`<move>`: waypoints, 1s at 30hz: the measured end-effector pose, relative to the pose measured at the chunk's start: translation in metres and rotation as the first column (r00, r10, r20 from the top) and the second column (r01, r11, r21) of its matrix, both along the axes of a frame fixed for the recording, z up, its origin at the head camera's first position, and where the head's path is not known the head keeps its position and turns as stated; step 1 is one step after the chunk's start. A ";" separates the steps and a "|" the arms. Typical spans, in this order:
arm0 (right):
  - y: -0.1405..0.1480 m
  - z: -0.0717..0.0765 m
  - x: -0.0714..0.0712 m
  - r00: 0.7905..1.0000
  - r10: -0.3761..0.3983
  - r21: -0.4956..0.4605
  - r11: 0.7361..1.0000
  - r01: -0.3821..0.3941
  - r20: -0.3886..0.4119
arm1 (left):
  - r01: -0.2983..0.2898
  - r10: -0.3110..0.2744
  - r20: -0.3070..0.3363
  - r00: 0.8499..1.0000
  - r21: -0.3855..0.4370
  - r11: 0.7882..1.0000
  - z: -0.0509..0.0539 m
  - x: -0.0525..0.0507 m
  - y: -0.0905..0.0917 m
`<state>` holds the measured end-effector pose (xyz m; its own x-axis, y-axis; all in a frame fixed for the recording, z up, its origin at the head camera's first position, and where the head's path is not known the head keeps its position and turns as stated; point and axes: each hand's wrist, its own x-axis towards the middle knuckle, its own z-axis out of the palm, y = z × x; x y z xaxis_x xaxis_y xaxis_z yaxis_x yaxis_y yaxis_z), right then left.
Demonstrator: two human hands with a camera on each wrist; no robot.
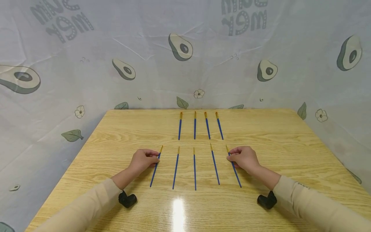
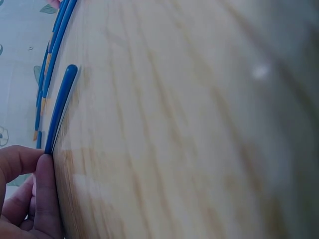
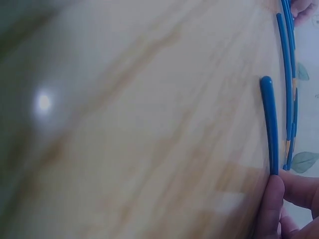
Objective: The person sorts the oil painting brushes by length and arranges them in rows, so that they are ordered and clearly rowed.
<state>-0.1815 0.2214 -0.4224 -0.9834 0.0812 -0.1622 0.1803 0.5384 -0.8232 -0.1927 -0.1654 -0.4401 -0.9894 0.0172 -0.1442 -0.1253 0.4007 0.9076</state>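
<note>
My left hand (image 1: 141, 160) pinches the leftmost paintbrush (image 1: 154, 173) of the near row between thumb and fingers, close to its gold ferrule. At the row's other end, my right hand (image 1: 245, 159) pinches the rightmost paintbrush (image 1: 236, 174) in the same way. Both brushes have thin blue handles pointing toward me, and their tips point away. In the left wrist view, the handle end (image 2: 64, 99) lies at the wood surface, and the right wrist view shows the other handle (image 3: 269, 117) likewise. Between the hands lie three similar brushes, the middle one (image 1: 195, 172) nearly straight.
Behind them is a far row of several blue brushes with wider brown tips, such as the leftmost brush (image 1: 180, 127). A wooden table (image 1: 116, 135) bears everything, with an avocado-print cloth (image 1: 156, 74) behind it. Black wrist devices, one at the left wrist (image 1: 127, 199), sit below the sleeves.
</note>
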 end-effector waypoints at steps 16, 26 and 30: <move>0.001 -0.001 0.001 0.999 0.032 -0.006 0.999 -0.032 -0.024 | -0.005 0.005 0.004 1.000 0.011 1.000 0.001 0.000 0.000; 0.003 0.001 0.000 0.999 0.038 -0.047 0.998 -0.037 0.011 | -0.017 0.016 0.032 0.999 0.043 0.999 0.004 -0.001 0.000; 0.004 0.004 -0.001 0.998 0.035 -0.078 0.996 -0.031 0.047 | -0.026 0.023 0.046 0.999 0.062 0.998 0.005 -0.002 0.000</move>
<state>-0.1821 0.2254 -0.4184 -0.9762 0.0339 -0.2141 0.2039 0.4796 -0.8535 -0.1948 -0.1650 -0.4352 -0.9821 0.0036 -0.1885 -0.1761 0.3395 0.9240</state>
